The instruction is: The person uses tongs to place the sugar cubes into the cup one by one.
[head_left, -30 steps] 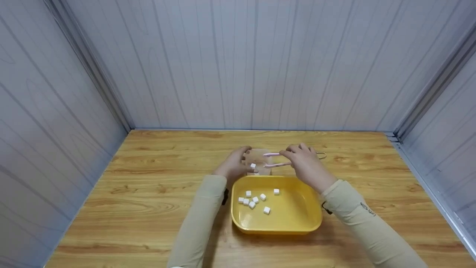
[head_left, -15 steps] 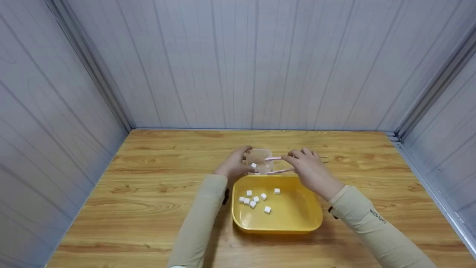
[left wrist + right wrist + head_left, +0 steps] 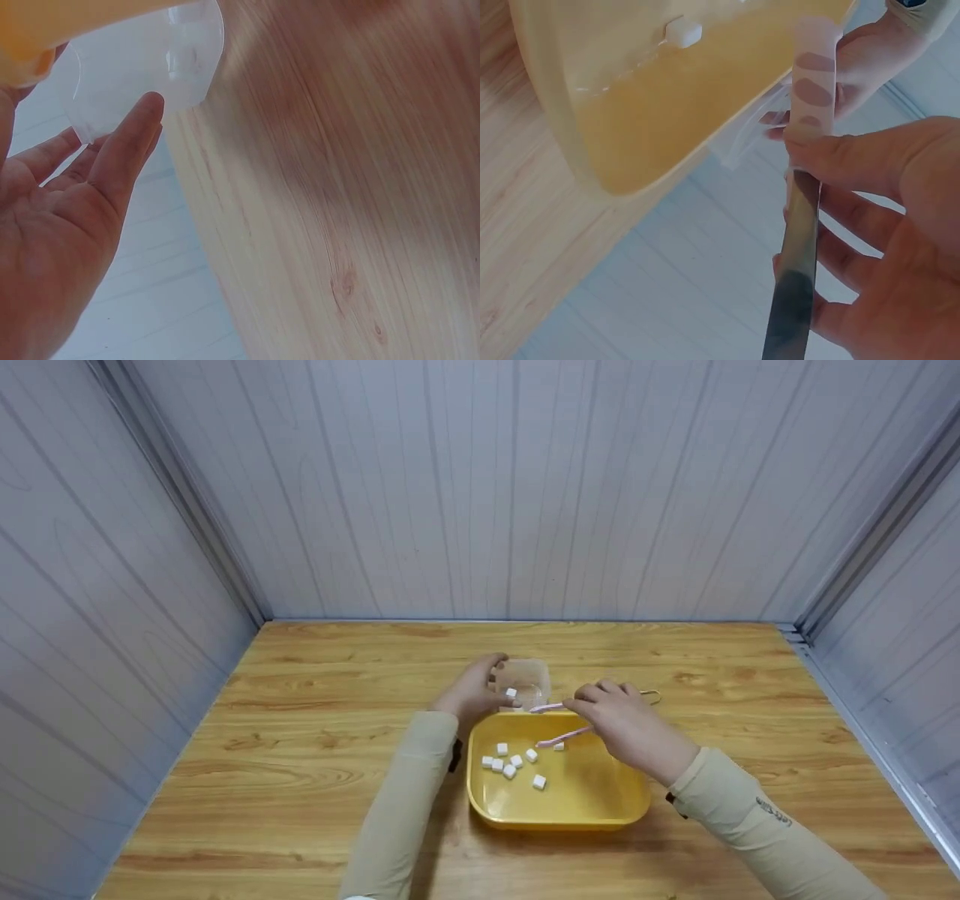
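My left hand (image 3: 474, 690) grips the left side of a small clear container (image 3: 534, 675), thumb and fingers around its wall; a white cube (image 3: 511, 693) shows inside it. My right hand (image 3: 626, 720) holds pink-tipped metal tongs (image 3: 576, 733), their arms spread apart with nothing between the tips. The tips are over the far edge of a yellow basin (image 3: 600, 810), where several white cubes (image 3: 539, 782) lie, mostly to the left. In the right wrist view, thumb and fingers pinch the tongs (image 3: 799, 247) beside the basin (image 3: 630, 142).
The wooden table (image 3: 315, 750) extends around the basin, which stands just nearer than the clear container. Pale panel walls (image 3: 510, 495) rise behind the table and at both sides.
My right hand has moved nearer and slightly right, bringing the tongs from over the clear container to the basin's far edge. Their arms have spread wider. My left hand has stayed at the container.
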`<state>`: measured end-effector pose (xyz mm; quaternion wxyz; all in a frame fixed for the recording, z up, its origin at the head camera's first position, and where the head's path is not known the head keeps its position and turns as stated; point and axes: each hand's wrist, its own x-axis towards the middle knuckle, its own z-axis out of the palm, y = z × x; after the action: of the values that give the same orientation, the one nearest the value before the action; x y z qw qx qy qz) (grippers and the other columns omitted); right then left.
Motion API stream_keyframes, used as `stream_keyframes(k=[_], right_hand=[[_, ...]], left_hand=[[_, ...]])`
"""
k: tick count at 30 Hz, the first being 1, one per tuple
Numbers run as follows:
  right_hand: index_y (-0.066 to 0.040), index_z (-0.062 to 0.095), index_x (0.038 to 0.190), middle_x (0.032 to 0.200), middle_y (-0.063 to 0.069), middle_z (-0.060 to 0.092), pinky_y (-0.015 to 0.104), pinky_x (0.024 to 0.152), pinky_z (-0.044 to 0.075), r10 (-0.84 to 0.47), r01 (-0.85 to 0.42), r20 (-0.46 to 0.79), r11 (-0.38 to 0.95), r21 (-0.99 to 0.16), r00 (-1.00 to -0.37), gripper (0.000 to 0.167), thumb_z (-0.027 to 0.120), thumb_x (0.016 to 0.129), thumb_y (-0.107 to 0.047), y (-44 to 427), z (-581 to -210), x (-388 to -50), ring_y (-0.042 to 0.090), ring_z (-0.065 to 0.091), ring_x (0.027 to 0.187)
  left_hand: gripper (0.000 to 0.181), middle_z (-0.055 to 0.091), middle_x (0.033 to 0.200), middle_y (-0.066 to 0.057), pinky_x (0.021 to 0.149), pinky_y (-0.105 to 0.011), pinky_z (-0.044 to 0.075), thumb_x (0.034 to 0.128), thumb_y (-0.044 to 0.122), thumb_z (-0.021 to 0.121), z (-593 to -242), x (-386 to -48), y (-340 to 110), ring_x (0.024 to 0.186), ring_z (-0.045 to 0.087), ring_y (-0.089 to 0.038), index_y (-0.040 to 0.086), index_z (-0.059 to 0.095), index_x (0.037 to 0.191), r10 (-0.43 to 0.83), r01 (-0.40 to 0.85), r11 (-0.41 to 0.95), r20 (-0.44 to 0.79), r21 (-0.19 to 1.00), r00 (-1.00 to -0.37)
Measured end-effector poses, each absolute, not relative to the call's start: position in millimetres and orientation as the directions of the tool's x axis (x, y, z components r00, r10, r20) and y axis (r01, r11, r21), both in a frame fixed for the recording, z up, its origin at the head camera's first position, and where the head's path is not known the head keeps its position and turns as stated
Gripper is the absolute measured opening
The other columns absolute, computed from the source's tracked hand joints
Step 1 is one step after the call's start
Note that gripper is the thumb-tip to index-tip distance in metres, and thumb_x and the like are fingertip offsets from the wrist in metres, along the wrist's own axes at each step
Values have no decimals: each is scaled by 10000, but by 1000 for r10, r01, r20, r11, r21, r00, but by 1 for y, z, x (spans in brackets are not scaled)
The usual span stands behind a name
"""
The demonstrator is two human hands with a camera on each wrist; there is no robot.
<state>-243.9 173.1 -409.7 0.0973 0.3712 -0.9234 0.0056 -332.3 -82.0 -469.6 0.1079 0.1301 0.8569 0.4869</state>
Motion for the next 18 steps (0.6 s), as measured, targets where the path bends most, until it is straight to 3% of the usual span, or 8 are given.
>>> stream_keyframes(k=[18], right_hand=[[-149,671,1173,1053,22,619,484,794,467,-720,-718,107,693,64,-686,476,775,745,32,168,-416,-230,263,535,986]], left_hand=[[861,366,1452,-148,973,-422,429,767,134,813,-472,-334,-84,1275,387,-360,64,326,1474,349,151,488,-33,859,-937]])
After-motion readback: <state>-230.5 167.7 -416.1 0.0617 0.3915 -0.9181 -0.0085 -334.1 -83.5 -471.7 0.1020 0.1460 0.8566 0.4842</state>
